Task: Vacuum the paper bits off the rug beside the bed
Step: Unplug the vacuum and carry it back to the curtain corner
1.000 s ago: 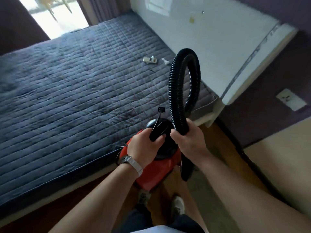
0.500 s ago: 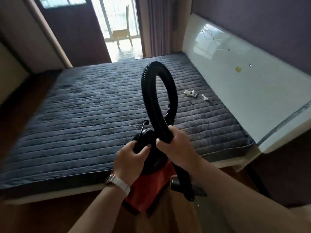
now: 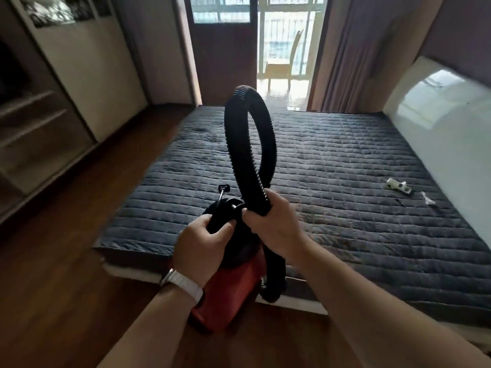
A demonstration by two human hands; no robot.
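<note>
White watch strap (image 3: 186, 284), bare forearms

Quilted bed (image 3: 332, 181) — white remote (image 3: 398, 186) (far side) lying on it.

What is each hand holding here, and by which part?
Left hand grips the red vacuum by its black top handle; right hand clasps the black hose at the loop's base.

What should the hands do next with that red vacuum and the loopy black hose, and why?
Probably set the red vacuum down on the wooden floor. The left hand is shut on its black top handle, carrying it in front of the bed, while the right hand grips the looped black hose. No rug or paper bits are visible yet, so the hose can't be aimed.
</note>
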